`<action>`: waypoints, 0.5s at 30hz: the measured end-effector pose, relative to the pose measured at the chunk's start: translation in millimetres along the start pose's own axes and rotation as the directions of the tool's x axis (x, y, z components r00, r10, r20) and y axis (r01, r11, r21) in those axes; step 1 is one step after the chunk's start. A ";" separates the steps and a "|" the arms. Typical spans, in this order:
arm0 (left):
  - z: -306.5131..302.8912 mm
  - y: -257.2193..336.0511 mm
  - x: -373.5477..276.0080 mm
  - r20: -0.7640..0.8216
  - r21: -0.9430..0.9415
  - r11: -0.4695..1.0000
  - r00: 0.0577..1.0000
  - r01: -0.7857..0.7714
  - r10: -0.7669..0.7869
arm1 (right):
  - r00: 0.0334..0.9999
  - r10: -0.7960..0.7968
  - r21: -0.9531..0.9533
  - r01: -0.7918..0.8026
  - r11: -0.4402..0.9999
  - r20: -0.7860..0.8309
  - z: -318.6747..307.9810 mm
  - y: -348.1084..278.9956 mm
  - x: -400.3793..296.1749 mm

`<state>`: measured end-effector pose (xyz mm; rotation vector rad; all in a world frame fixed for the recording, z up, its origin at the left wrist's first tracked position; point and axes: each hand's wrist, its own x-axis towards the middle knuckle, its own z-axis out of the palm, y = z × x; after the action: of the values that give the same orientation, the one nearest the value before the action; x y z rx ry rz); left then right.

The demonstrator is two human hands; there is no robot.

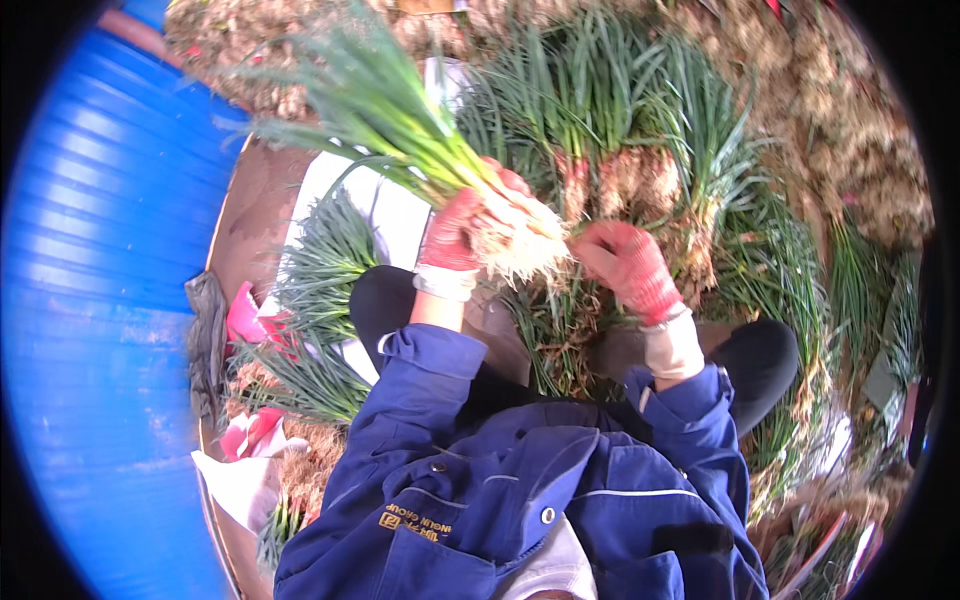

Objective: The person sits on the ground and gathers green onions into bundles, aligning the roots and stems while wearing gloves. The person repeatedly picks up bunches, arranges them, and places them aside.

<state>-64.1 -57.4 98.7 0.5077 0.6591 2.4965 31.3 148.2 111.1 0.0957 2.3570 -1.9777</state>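
My left hand (451, 229), in a red knitted work glove, grips a thick bunch of green onions (420, 142) just above the roots. Its green leaves fan out towards the upper left. Pale, stringy roots (521, 255) hang at the lower right end of the bunch. Close beside those roots is my right hand (626, 266), gloved the same way with its fingers curled. Whether it pinches a root or a stray leaf is hidden. Loose onion trimmings (566, 337) lie on the ground between my shoes, below both hands.
Beyond my hands stand several onion bunches (600, 127) with reddish stems. More bunches (330, 262) lie on a white sheet (397, 217) at my left. A blue corrugated wall (112, 225) bounds the left side. Heaped rooty bundles (840, 112) fill the far right, and loose greens (780, 277) lie nearer.
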 end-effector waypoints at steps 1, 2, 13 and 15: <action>-10.4 4.6 -1.6 -0.050 0.083 0.996 0.998 0.043 -0.039 | 0.992 -0.118 -0.517 0.127 0.847 0.049 -19.2 32.7 7.1; -12.1 10.5 -2.8 -0.123 0.111 0.988 0.988 0.111 -0.097 | 0.998 0.017 -0.782 -0.062 0.621 -0.066 -29.3 50.5 5.6; -37.8 -47.0 2.2 -0.474 0.787 0.516 0.867 0.338 0.155 | 0.995 0.040 -0.363 -0.003 0.932 0.093 -20.8 43.1 -13.5; -41.4 -61.7 -2.7 -0.338 0.921 -0.039 0.847 0.387 0.409 | 0.984 0.038 -0.395 0.033 0.918 0.172 -14.7 38.8 -14.5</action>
<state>-58.2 -26.9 31.1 0.1600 2.8667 1.5015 49.0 169.3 76.9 -0.0937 2.5737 -1.3974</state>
